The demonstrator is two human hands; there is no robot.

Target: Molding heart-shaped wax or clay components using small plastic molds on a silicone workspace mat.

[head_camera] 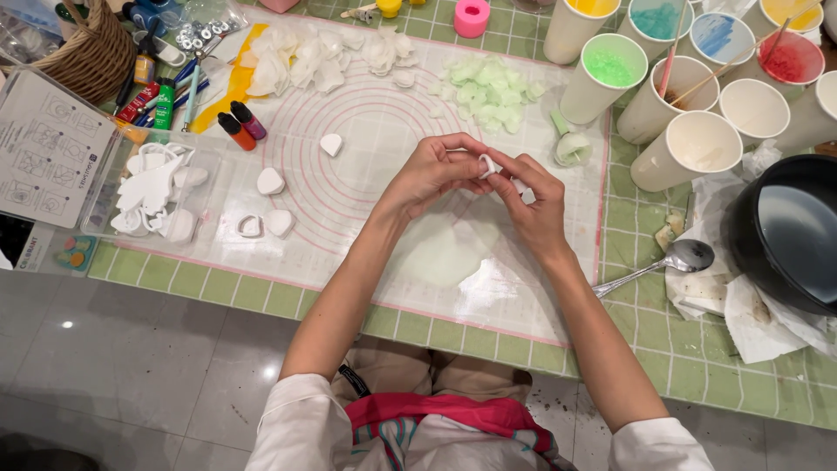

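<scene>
Pinched between the fingertips of both the left hand (429, 174) and the right hand (534, 202), a small white petal-shaped piece (488, 165) is held above the silicone mat (366, 131), nearly level between them, equally near either hand.

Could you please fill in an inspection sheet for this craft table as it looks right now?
Surface: clear mat with pink rings on a green checked table.
Job's things: small white piece pinched between both hands; white petals, pale green petals, flattened white sheet.
Clutter: paper cups of colour, black pot, spoon, wicker basket, paint tubes.
Grippers: left hand and right hand, fingertips closed on the piece.
Cables: nothing seen.
Surroundings: grey tiled floor.
</scene>
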